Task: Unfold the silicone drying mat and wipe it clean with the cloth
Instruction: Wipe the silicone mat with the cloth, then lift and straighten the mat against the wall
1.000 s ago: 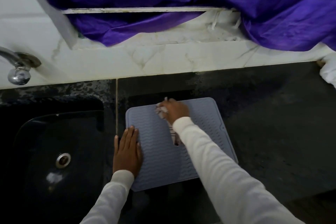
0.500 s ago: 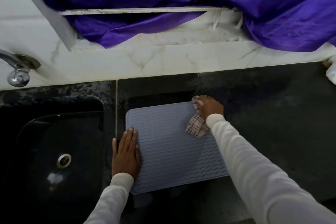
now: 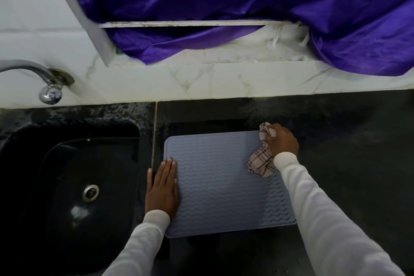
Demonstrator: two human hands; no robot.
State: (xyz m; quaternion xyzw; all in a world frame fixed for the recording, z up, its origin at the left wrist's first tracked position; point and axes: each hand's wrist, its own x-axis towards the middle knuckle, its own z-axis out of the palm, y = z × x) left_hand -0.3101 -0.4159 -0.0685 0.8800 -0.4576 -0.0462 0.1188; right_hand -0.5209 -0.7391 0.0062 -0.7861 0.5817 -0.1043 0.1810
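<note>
Under right hand (image 3: 282,141), cloth (image 3: 261,162) half hidden

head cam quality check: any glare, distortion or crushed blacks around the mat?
Head view: dim; sink and counter nearly crushed black, glare spot in the basin and on the tap. Wide-angle bends the wall edge. Mat, cloth, left hand and right hand reasonably sharp.

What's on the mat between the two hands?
Nothing: in the head view, bare wavy mat lies between the left hand and the right hand gripping the cloth.
</note>
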